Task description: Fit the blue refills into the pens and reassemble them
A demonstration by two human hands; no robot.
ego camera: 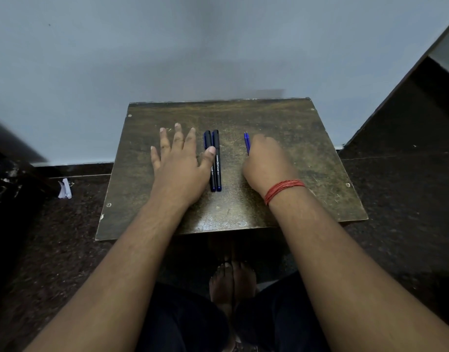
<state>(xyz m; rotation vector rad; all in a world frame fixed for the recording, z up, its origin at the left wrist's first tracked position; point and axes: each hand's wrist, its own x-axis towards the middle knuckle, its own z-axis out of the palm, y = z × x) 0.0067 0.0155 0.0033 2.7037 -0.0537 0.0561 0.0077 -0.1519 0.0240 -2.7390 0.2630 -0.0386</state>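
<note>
A: So, nearest you at the bottom of the frame: your knees in dark cloth and your bare feet on the dark floor, under the near edge of the small brown table.

B: And my hands?

A: Your left hand lies flat on the table, left of centre, fingers straight and spread, with the thumb resting across the left one of the two pens. Your right hand, with a red thread band on the wrist, is curled over the near ends of the two blue refills; you seem to be pinching them, though the fingers themselves are hidden behind the hand.

B: Where do the pens lie?

A: Side by side, touching, in the middle of the table, running from near to far, dark caps at the far end. The refills lie right of them, well apart, tips pointing away from you.

B: Farther out?

A: A crumpled white scrap on the floor at the left, then the pale blue-grey wall across the top.
</note>
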